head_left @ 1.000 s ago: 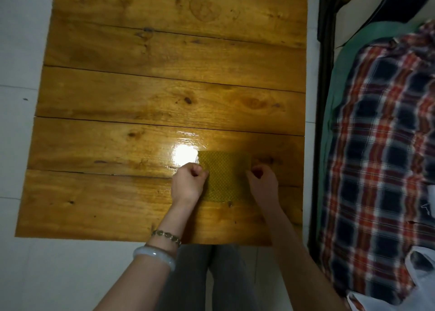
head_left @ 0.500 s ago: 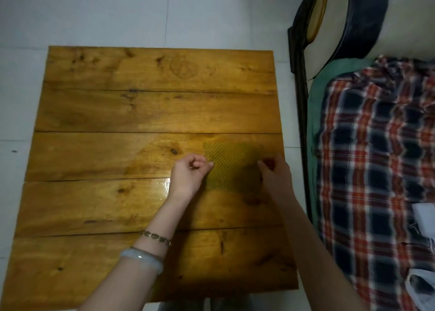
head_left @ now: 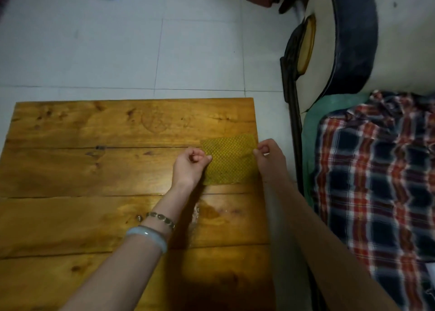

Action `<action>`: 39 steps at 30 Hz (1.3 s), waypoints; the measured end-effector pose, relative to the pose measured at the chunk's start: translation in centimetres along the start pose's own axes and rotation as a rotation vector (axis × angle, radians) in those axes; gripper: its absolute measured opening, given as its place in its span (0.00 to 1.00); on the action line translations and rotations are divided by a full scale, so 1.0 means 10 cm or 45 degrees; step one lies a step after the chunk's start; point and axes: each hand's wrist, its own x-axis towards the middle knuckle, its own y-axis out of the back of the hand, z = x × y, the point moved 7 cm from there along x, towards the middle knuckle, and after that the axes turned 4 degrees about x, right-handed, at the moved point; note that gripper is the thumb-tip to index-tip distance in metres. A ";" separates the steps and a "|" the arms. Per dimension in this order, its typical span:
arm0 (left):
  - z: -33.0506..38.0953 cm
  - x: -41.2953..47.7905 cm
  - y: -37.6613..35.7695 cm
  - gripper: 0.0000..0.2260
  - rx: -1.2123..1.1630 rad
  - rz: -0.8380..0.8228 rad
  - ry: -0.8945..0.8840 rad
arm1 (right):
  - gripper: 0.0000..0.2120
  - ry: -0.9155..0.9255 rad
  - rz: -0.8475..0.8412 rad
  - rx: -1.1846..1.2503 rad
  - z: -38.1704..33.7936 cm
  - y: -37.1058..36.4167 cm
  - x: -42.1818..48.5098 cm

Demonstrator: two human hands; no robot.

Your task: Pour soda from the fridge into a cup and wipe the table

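Thumb and forefinger of my left hand (head_left: 190, 167) are pinching the left edge of the cloth (head_left: 229, 160), the other fingers curling toward the palm. My right hand (head_left: 268, 160) is pinching the opposite edge the same way, so the cloth is lying stretched flat between them. It is sitting on the table (head_left: 94, 169) near the table's far right corner, its right edge running almost along the table's right side, and my right hand is hanging partly past that side. I am judging this to be the wiping part of the job, since no cup or soda is showing on the table. Two things are worrying me. With only the edges pinched, nothing is pressing the middle of the cloth down, so it may be skimming over liquid rather than soaking it up. One more pull toward the table's right side could also be dragging it off onto the floor (head_left: 94, 51). A wet patch (head_left: 209, 210) is shining on the table nearer to me than the cloth, and I am judging it unwiped. The cloth is looking thin, mustard-yellow and roughly rectangular, with a fine dotted weave, and it is nearly blending into the table's varnished planks.
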 end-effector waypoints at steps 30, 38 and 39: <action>0.57 0.89 -0.39 0.26 1.205 0.124 -0.838 | 0.19 0.690 0.174 -0.790 -0.13 -0.37 1.03; 0.19 0.87 -0.55 0.33 1.672 -0.101 -0.773 | 0.30 0.568 -0.128 -0.991 0.17 -0.60 0.89; 0.17 0.87 -0.56 0.33 1.677 -0.132 -0.757 | 0.30 0.559 -0.144 -0.980 0.19 -0.62 0.88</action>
